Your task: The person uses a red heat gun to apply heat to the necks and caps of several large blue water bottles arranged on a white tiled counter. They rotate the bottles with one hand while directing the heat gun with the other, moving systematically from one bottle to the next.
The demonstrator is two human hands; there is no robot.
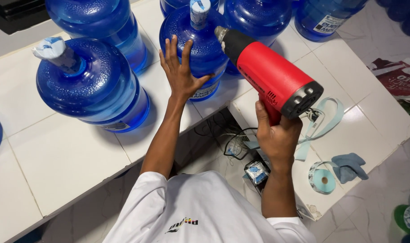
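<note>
The left hand [180, 74] lay spread on the middle blue water jug [200, 49] near the bench's far edge; the right hand [277, 137] gripped a red heat gun [272, 74], its nozzle apparently aimed at the jug's wrapped cap [199, 11].

water jugs [193, 45] stand on the counter [65, 157], tape roll [323, 179] and cloth [349, 165] lying to their right.

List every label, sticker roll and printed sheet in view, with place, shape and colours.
Bottle label: on the far right bottle's side, pale rectangle.
Cap seal: on the middle bottle's neck, white-blue sleeve.
Label roll: lying on the right counter, round, light blue.
Printed sheet: far right, dark red and white.
</note>
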